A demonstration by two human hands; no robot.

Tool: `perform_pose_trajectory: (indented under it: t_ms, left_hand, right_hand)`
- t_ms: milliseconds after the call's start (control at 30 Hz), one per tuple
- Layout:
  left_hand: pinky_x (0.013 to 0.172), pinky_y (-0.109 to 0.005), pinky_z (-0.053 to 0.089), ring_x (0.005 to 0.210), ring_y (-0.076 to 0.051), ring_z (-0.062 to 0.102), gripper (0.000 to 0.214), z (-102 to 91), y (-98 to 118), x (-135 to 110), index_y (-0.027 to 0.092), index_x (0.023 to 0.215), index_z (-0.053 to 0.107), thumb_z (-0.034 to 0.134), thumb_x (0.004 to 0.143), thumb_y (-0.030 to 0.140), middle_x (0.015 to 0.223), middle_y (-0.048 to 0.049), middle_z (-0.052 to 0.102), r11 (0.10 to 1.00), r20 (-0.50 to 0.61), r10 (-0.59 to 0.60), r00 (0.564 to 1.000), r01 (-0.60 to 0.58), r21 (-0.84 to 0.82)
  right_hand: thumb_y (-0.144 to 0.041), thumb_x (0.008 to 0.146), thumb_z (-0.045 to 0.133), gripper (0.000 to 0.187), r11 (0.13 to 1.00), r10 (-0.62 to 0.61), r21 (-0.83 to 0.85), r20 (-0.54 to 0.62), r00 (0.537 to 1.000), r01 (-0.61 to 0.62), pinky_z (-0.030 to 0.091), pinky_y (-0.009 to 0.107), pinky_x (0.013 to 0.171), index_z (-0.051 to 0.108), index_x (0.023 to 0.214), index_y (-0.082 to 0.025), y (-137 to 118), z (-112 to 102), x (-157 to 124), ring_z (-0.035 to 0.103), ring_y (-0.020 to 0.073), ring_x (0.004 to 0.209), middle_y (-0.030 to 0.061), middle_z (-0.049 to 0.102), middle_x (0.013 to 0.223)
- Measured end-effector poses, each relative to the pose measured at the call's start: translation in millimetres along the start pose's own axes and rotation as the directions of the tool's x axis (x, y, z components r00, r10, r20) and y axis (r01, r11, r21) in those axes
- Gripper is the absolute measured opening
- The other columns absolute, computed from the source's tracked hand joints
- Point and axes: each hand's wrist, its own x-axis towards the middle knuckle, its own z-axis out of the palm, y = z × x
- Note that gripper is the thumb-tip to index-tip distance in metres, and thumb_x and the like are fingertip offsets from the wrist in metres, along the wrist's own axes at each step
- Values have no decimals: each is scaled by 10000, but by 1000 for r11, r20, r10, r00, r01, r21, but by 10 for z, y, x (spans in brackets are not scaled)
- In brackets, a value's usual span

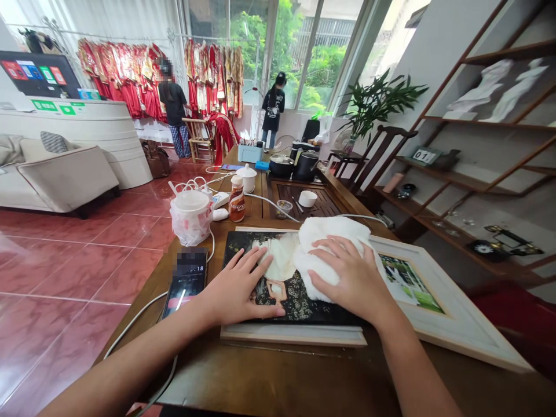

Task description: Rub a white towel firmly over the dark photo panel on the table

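Note:
A dark photo panel (304,310) with a picture of a pale dress lies in front of me, on top of a light-framed piece (295,335). My left hand (243,286) rests on the panel's left part with its fingers spread. On the right side, my right hand (347,272) holds a bunched white cloth (334,229) against the surface, its fingers curved over the fabric. The cloth covers the panel's upper right part. To the right, partly under the cloth and my right forearm, lies a white picture frame (460,313) with an outdoor photo.
A phone (186,278) with a cable lies left of the panel. Beyond stand a bagged tub (191,214), a Nescafé bottle (237,200), a lidded white cup (247,176) and a small white bowl (308,199). Two people stand near red garments (125,75) and the window.

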Motion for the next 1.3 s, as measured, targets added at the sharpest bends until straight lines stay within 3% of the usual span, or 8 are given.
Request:
perform_pose_trajectory:
  t_ms: [333, 500, 833, 967, 1167, 1300]
  left_hand:
    - [1202, -508, 158, 1478, -312, 184, 976, 10, 6, 1, 167, 1512, 306, 477, 798, 810, 1573, -149, 293, 1000, -21, 15, 1000, -14, 14]
    - [1207, -496, 138, 1485, -291, 161, 977, 14, -1, -3, 184, 1527, 266, 449, 806, 817, 1589, -132, 261, 1000, -8, 11, 1000, -10, 19]
    - [1208, -491, 123, 1488, -298, 135, 1019, -6, 13, 4, 150, 1539, 248, 451, 801, 822, 1603, -144, 198, 1000, 31, -14, 999, 14, 20]
    - [1204, -502, 131, 1488, -298, 132, 1009, 5, 6, 4, 165, 1541, 239, 453, 803, 820, 1603, -137, 201, 1000, 25, -13, 1000, 12, 25]
    - [1206, -499, 141, 1484, -302, 159, 992, 11, 3, -1, 158, 1523, 283, 463, 802, 814, 1586, -147, 258, 1000, -2, 9, 1000, -9, 21]
    - [1207, -495, 136, 1485, -300, 153, 994, 8, 9, -2, 150, 1524, 280, 461, 805, 812, 1589, -150, 251, 1000, 7, 6, 1000, -7, 24]
  right_hand:
    - [-447, 810, 597, 305, 944, -239, 243, 35, 970, 224, 160, 598, 1090, 666, 1077, -317, -460, -87, 9, 427, 335, 1286, 26, 629, 1268]
    - [-444, 823, 579, 301, 950, -205, 250, 57, 977, 185, 182, 590, 1077, 654, 1091, -331, -394, -83, 9, 436, 320, 1290, 14, 620, 1290]
    - [-427, 879, 514, 304, 1000, 16, 0, 2, 1000, -16, 246, 618, 1017, 638, 1105, -265, -33, -12, -3, 465, 331, 1246, 58, 631, 1275]
    - [-430, 856, 539, 293, 998, -30, 46, 2, 1000, 30, 188, 643, 1041, 652, 1083, -284, -131, -35, 3, 452, 343, 1253, 48, 630, 1265]
    - [-447, 810, 597, 297, 944, -234, 247, 42, 971, 217, 150, 592, 1099, 658, 1078, -333, -425, -104, 2, 421, 315, 1295, -1, 623, 1274]
    - [-429, 814, 596, 289, 943, -227, 257, 37, 973, 210, 164, 570, 1097, 657, 1078, -330, -437, -100, 7, 432, 303, 1293, -3, 624, 1282]
